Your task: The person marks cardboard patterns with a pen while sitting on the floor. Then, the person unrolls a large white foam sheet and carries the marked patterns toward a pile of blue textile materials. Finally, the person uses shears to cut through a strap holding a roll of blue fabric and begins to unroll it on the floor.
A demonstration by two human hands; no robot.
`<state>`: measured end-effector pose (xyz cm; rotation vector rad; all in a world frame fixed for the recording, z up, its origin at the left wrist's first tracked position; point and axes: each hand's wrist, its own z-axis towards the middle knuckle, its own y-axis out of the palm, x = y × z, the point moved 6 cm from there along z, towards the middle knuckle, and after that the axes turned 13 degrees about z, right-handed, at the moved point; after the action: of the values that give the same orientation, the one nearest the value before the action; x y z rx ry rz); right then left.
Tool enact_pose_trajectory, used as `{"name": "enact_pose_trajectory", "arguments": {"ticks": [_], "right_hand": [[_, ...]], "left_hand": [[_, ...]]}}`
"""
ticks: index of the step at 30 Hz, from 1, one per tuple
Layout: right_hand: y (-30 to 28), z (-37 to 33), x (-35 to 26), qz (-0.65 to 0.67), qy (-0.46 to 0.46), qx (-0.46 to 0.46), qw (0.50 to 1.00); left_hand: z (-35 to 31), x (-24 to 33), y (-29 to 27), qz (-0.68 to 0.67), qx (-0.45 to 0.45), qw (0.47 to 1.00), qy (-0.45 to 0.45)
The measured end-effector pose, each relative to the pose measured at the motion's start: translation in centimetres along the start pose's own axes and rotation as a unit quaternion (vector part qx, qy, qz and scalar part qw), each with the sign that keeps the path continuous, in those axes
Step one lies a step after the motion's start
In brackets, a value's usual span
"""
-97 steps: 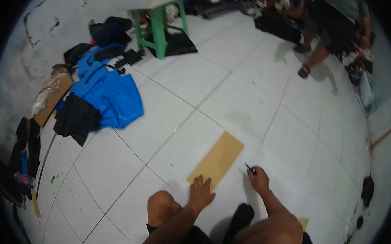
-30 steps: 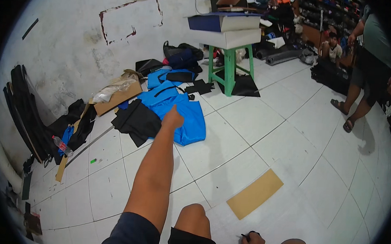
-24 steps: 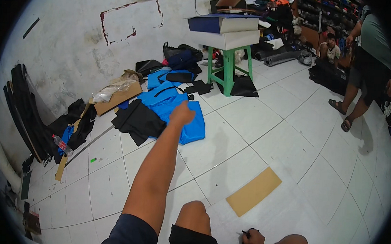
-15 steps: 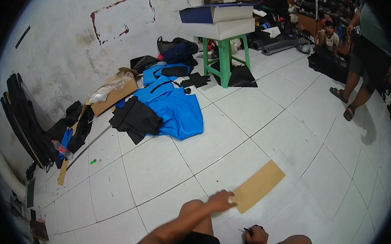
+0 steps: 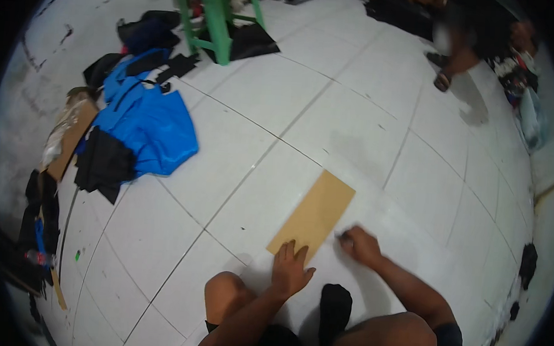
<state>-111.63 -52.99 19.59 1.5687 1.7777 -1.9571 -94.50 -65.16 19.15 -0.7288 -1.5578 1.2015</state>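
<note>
A flat tan rectangular piece of cardboard [image 5: 316, 209] lies slantwise on the white tiled floor in front of my knees. My left hand [image 5: 292, 271] rests on its near end, fingers spread and laid flat. Just beside its right long edge is my right hand [image 5: 359, 245], curled closed around a slim dark pen-like object [image 5: 341, 236]. Only a short, blurred tip of that object shows, and I cannot tell whether it touches the cardboard. My dark-socked foot [image 5: 334, 304] is on the floor between the hands and my body.
Blue fabric [image 5: 160, 135] and black cloth [image 5: 105, 161] lie in a heap at the left, by an open cardboard box [image 5: 75, 140]. A green stool [image 5: 219, 29] stands at the far left. Another person [image 5: 469, 39] is at the far right, near a wall.
My right hand has risen from beside my knee to the cardboard's right edge. My left hand now lies flat on the near end instead of gripping a corner. The view has swung down and rightward.
</note>
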Motion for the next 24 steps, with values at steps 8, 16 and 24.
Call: {"name": "enact_pose_trajectory", "arguments": {"ticks": [8,16,24], "right_hand": [[-1.7,10.1,-0.9,-0.104,-0.043,0.092,0.989],[0.6,11.1,-0.6,-0.149,0.012,0.043,0.988],[0.8,11.6,-0.1,-0.157,-0.005,0.067,0.985]], "left_hand": [[0.4,0.1,2.2,0.034,-0.059,0.998,-0.012],[0.5,0.7,1.3,-0.009,-0.045,0.999,-0.005],[0.8,0.6,1.1,-0.022,-0.062,0.998,-0.003]]}}
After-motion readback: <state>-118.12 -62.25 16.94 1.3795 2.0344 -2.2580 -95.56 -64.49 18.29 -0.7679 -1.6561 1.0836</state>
